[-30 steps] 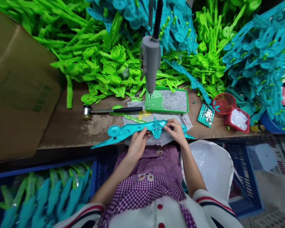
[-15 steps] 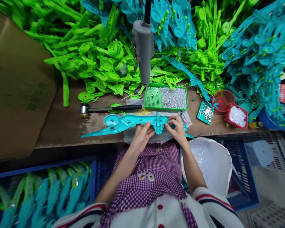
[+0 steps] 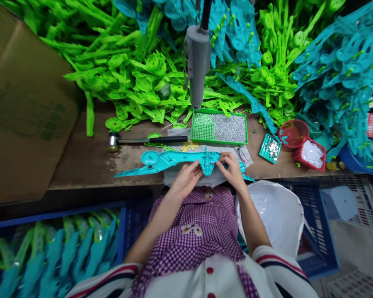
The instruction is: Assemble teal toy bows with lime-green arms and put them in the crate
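Observation:
A long blue plastic shell half, shaped like a toy bow or gun body, lies across the table edge with its hollow side up. My left hand grips its lower edge just left of the wide middle part, fingers partly beneath it. On the right, my right hand is closed in a pinch at the shell's middle part; whatever small piece sits between its fingertips is too small to make out. Under the shell lies a pale cloth. Thin wires rest just beyond my right hand.
A hammer and a green tray of screws lie behind the shell. Above them hangs a grey electric screwdriver. Green parts and blue shells are heaped behind. A cardboard box stands left, small containers right.
The shell's left end has swung slightly to the right and the view has shifted a little. Both hands keep almost the same place on the shell.

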Demonstrator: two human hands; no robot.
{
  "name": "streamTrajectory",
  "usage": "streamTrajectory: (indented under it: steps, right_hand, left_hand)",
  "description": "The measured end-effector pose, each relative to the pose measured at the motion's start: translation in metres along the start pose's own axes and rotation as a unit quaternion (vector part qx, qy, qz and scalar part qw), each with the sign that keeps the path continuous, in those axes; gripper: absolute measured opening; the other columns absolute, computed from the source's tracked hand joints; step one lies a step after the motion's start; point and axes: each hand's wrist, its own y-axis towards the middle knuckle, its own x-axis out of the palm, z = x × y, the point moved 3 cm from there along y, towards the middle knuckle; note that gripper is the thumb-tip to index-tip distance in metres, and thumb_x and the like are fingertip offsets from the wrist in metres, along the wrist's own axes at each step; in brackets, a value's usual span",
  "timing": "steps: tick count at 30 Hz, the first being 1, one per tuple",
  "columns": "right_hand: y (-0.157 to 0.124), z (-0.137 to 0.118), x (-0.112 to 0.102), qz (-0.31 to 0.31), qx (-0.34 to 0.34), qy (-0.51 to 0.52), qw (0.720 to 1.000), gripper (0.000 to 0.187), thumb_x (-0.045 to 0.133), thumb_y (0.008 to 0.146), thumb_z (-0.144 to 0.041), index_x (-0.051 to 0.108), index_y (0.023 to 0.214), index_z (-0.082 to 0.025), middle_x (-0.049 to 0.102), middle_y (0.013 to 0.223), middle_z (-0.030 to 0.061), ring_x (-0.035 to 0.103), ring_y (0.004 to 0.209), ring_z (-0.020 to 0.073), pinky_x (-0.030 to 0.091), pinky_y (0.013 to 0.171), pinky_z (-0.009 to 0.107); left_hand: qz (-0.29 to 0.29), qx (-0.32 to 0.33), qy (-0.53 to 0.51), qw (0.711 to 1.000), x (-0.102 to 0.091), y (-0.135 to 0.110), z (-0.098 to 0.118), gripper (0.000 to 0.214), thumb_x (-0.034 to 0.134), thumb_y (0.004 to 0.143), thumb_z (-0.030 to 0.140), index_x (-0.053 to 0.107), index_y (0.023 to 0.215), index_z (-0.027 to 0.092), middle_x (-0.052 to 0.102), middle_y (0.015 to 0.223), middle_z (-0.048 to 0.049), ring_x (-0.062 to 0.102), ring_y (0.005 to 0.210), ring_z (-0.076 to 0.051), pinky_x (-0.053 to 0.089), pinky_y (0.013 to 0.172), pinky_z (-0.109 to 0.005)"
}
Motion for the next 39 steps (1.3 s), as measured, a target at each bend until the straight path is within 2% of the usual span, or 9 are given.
streamTrajectory:
  steps: [6, 13, 15, 17, 20, 22, 29, 34, 39]
  right_hand:
    - [-0.004, -0.009, 0.007, -0.034, -0.034, -0.13, 0.99, 0.02, 0.054, 0.101, -0.038, 0.068, 0.099, -0.024, 0.064, 0.113, 0.0082, 0.059, 0.114, 0.0224, 0.043, 0.099, 0.04]
    - [-0.009, -0.033, 0.027, -0.039, -0.05, -0.266, 0.962, 0.023, 0.047, 0.104, -0.034, 0.068, 0.104, -0.025, 0.068, 0.11, 0.0079, 0.057, 0.107, 0.0226, 0.033, 0.1, 0.043]
    - [-0.008, -0.029, 0.033, -0.057, -0.027, -0.253, 0.965, 0.023, 0.049, 0.103, -0.036, 0.069, 0.102, -0.025, 0.067, 0.107, 0.008, 0.056, 0.105, 0.0234, 0.034, 0.096, 0.043]
    - [-0.005, -0.021, 0.036, -0.069, 0.0, -0.229, 0.971, 0.023, 0.051, 0.102, -0.037, 0.071, 0.1, -0.026, 0.066, 0.106, 0.0078, 0.056, 0.104, 0.0239, 0.034, 0.093, 0.042]
    - [-0.001, -0.01, 0.037, -0.078, 0.022, -0.197, 0.977, 0.021, 0.056, 0.1, -0.038, 0.073, 0.097, -0.026, 0.065, 0.105, 0.0074, 0.055, 0.105, 0.0246, 0.034, 0.091, 0.042]
    - [0.001, -0.007, 0.037, -0.08, 0.025, -0.183, 0.98, 0.022, 0.057, 0.099, -0.041, 0.074, 0.096, -0.026, 0.064, 0.103, 0.0073, 0.055, 0.104, 0.0248, 0.035, 0.09, 0.042]
    - [0.003, -0.004, 0.035, -0.091, 0.033, -0.161, 0.982, 0.028, 0.054, 0.101, -0.043, 0.075, 0.096, -0.026, 0.064, 0.103, 0.0069, 0.055, 0.103, 0.024, 0.035, 0.09, 0.041]
    - [0.008, -0.006, 0.025, -0.106, 0.035, -0.103, 0.988, 0.026, 0.061, 0.097, -0.041, 0.066, 0.115, -0.023, 0.065, 0.112, 0.0069, 0.06, 0.11, 0.0233, 0.04, 0.093, 0.039]
    - [-0.004, -0.009, 0.019, -0.073, -0.033, -0.114, 0.99, 0.024, 0.055, 0.1, -0.035, 0.062, 0.12, -0.023, 0.06, 0.128, 0.0115, 0.054, 0.128, 0.0247, 0.039, 0.103, 0.041]
  left_hand:
    - [-0.003, 0.031, 0.056, 0.998, -0.006, -0.001, -0.006, 0.044, 0.086, 0.071, 0.016, 0.054, 0.102, 0.019, 0.075, 0.091, -0.0029, 0.074, 0.089, -0.019, 0.058, 0.085, -0.033]
    - [0.016, 0.114, 0.237, 0.965, -0.025, 0.003, -0.01, 0.047, 0.088, 0.069, 0.042, 0.063, 0.1, 0.019, 0.074, 0.096, -0.0042, 0.071, 0.089, -0.02, 0.054, 0.083, -0.03]
    - [-0.007, 0.113, 0.36, 0.926, -0.032, -0.001, 0.002, 0.035, 0.081, 0.076, 0.048, 0.068, 0.092, 0.02, 0.073, 0.086, -0.0038, 0.069, 0.077, -0.02, 0.052, 0.075, -0.03]
    - [-0.049, 0.135, 0.493, 0.858, -0.032, -0.007, 0.02, 0.026, 0.074, 0.083, 0.049, 0.073, 0.085, 0.023, 0.071, 0.077, -0.0035, 0.065, 0.071, -0.021, 0.049, 0.072, -0.031]
    - [-0.073, 0.246, 0.615, 0.746, -0.019, -0.008, 0.05, 0.021, 0.071, 0.086, 0.046, 0.078, 0.089, 0.025, 0.072, 0.086, -0.0055, 0.064, 0.083, -0.025, 0.046, 0.082, -0.033]
    - [-0.099, 0.279, 0.652, 0.698, -0.006, 0.003, 0.058, 0.019, 0.074, 0.083, 0.043, 0.078, 0.089, 0.026, 0.07, 0.088, -0.0068, 0.062, 0.086, -0.026, 0.045, 0.086, -0.035]
    - [-0.194, 0.212, 0.708, 0.645, 0.013, 0.05, 0.046, 0.014, 0.073, 0.077, 0.028, 0.067, 0.065, 0.024, 0.059, 0.068, -0.0062, 0.056, 0.07, -0.025, 0.041, 0.082, -0.036]
    - [-0.172, 0.281, 0.707, 0.626, 0.002, 0.048, 0.07, 0.013, 0.063, 0.085, 0.029, 0.061, 0.075, 0.022, 0.057, 0.079, -0.0074, 0.055, 0.079, -0.026, 0.04, 0.085, -0.037]
    - [-0.141, 0.324, 0.768, 0.533, -0.024, 0.035, 0.075, 0.019, 0.045, 0.099, 0.033, 0.059, 0.093, 0.021, 0.057, 0.095, -0.0094, 0.054, 0.092, -0.027, 0.042, 0.087, -0.039]
